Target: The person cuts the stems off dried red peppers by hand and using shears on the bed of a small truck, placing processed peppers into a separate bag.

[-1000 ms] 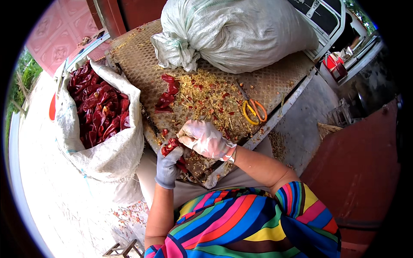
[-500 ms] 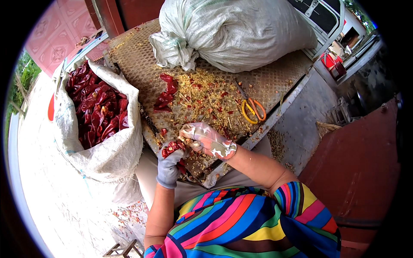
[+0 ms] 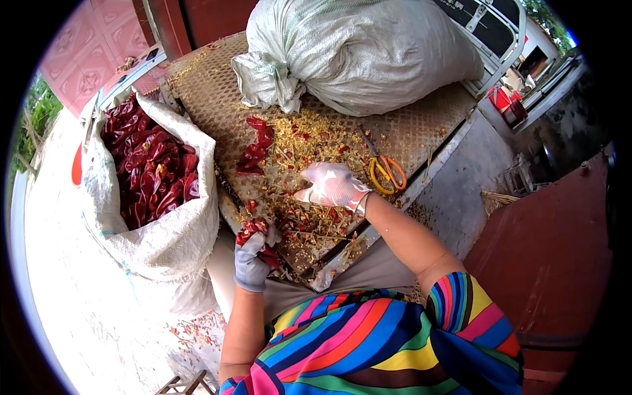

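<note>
My left hand (image 3: 251, 263), in a grey glove, is closed around a bunch of dried red chili peppers (image 3: 253, 229) at the near left corner of the metal platform. Over the heap of chili seeds and scraps (image 3: 304, 141) is my right hand (image 3: 332, 185), in a pink patterned glove, thumb and fingers apart and nothing seen in them. Scissors (image 3: 387, 172) with orange and yellow handles lie just beyond it to the right. A few loose red chili peppers (image 3: 253, 157) rest on the platform left of the seeds.
On the left stands an open white woven sack (image 3: 164, 247) full of dried red chilies. A large tied, stuffed white sack (image 3: 368, 56) lies across the far part of the textured metal platform (image 3: 204, 79). A dark red metal panel (image 3: 540, 257) is at the right.
My right hand has moved away from the left one, rightward and farther out over the seeds, its fingers parting. My left hand has shifted slightly left, still gripping the chilies.
</note>
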Demonstrator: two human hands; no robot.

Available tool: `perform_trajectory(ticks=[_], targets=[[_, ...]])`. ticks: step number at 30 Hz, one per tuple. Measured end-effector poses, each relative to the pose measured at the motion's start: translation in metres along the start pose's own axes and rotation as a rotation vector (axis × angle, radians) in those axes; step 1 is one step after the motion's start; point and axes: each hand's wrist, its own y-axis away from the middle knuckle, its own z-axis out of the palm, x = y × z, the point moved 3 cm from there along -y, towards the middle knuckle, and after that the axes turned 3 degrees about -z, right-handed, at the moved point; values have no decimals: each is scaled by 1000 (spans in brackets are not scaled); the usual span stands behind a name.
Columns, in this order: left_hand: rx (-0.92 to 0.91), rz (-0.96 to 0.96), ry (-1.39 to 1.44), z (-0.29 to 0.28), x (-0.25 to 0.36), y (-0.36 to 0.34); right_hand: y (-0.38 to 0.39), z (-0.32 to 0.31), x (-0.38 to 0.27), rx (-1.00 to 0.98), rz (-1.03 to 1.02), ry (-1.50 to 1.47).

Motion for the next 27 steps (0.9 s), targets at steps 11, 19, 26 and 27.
perform_trajectory(ticks=[11,19,26,27], targets=[[-19,65,-88,6,13,1,-127,88,-34,490,-251,464],[45,24,27,-2,8,2,-111,79,-24,547,-214,82],[27,56,48,-3,12,-1,-149,115,-5,527,-222,524],[41,82,64,-6,13,1,-135,106,-8,539,-216,323]])
